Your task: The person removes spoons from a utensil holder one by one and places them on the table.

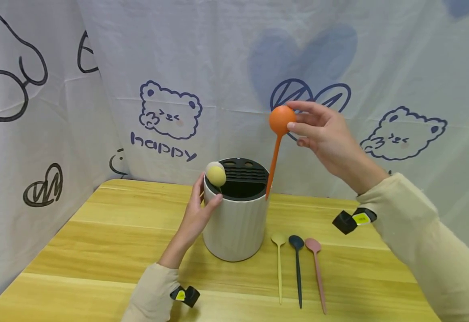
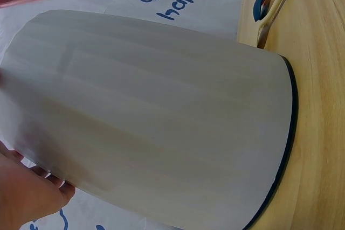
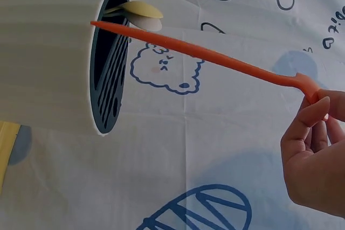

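Note:
My right hand (image 1: 324, 138) pinches an orange spoon (image 1: 281, 120) by its round bowl, up high, with the handle slanting down. The handle's tip is by the right side of the rim of a white ribbed utensil holder (image 1: 234, 232); whether it touches cannot be told. My left hand (image 1: 196, 210) holds the holder at its upper left, thumb at the front and fingers round the side. A yellow spoon (image 1: 216, 176) and a whitish spoon (image 3: 146, 22) stand in the holder, bowls up. The holder's dark top (image 1: 246, 169) has slots, small holes and a larger opening.
Right of the holder, a pale yellow spoon (image 1: 279, 264), a dark blue spoon (image 1: 297, 268) and a pink spoon (image 1: 316, 268) lie side by side on the wooden table (image 1: 109, 250). A white printed cloth (image 1: 226, 67) hangs behind the table and along the left.

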`<state>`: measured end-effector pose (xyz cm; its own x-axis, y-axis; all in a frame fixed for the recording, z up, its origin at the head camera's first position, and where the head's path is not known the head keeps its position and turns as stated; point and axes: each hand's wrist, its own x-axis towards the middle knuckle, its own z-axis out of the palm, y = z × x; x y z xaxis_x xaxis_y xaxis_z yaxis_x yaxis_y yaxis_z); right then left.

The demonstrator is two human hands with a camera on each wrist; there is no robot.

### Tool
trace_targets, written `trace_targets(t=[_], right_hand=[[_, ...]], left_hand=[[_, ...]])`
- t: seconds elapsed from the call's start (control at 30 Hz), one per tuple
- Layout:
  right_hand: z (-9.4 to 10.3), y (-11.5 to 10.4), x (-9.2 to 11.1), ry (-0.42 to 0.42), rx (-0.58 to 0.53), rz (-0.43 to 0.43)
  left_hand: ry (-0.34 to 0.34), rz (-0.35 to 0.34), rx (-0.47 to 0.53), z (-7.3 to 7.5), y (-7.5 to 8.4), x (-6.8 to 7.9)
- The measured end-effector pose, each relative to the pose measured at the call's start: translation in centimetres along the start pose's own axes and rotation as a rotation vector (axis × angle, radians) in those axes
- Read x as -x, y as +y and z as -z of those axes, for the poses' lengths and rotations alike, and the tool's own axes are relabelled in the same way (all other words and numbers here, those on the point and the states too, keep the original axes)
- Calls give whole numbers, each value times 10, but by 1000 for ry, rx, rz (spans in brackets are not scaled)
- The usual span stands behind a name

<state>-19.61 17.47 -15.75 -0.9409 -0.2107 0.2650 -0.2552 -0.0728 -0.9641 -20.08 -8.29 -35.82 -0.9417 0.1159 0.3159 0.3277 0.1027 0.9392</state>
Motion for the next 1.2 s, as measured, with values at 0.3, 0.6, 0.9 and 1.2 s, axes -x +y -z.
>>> trace_targets(t=[0.3,0.6,0.9,1.2], right_hand=[[11,5,7,43,-15,-56],[26,26,13,56,-7,-116],[39,51,21,44,16,-201],[53,82,34,27,104,-285]], left_hand=[[-6,0,-1,1,-2,0],[-5,2,1,1,-2,-1],[-4,1,2,1,-3,-1],[-7,13,-5,2,-3,-1]])
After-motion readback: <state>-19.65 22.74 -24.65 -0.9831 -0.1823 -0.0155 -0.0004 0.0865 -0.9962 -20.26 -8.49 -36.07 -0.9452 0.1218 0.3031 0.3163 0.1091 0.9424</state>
